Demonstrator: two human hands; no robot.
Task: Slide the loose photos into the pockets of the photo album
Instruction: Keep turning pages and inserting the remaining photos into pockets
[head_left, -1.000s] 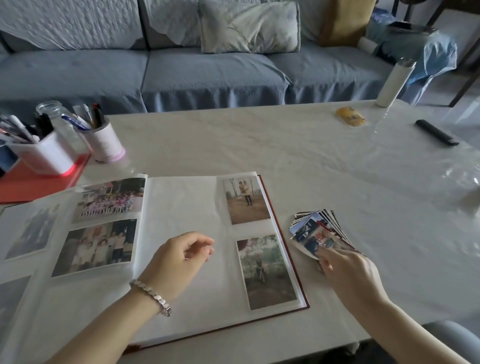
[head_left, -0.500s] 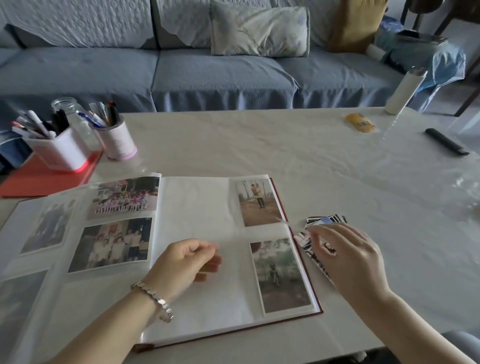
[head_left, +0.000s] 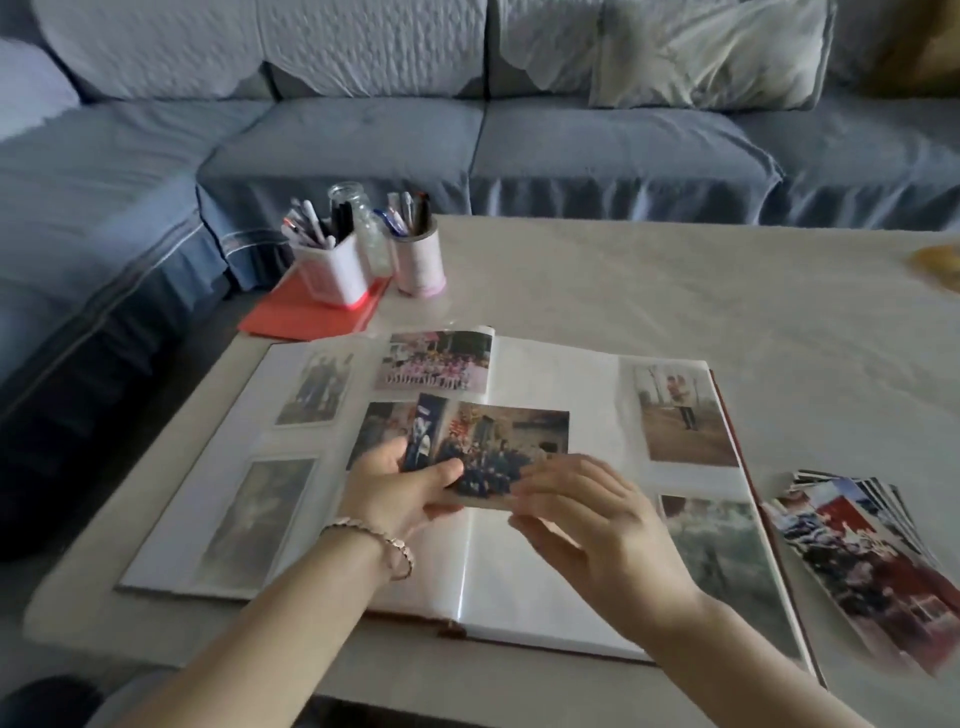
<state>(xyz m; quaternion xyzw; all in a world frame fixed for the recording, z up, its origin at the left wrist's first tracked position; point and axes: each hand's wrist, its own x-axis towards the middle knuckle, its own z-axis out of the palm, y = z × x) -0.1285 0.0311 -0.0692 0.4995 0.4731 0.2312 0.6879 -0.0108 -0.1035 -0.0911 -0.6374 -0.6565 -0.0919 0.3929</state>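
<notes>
one photo (head_left: 514, 441) in pinch of left hand (head_left: 400, 493) and right hand (head_left: 597, 530) fingers (head_left: 540, 480) above album (head_left: 545, 597); loose stack (head_left: 872, 545) beside, pen cups (head_left: 418, 260) beyond

Well beyond the left hand (head_left: 400, 488), at the far left corner of the pale table (head_left: 675, 291), a square white pen holder (head_left: 335, 273) stands on a red folder (head_left: 291, 317), crammed with pens. Just to its right a round pinkish cup (head_left: 418, 262) holds more pens, and a clear glass jar (head_left: 358, 208) pokes up behind the two. Far out past the right hand (head_left: 597, 530), at the table's right edge, a yellowish object (head_left: 937, 262) shows only in part, too blurred to name. Behind the table, farthest from both hands, a blue-grey sofa (head_left: 597, 150) runs across the view and wraps round on the left. A pale cushion (head_left: 711, 52) leans on its backrest, and a light quilted throw (head_left: 363, 41) drapes over the back.
</notes>
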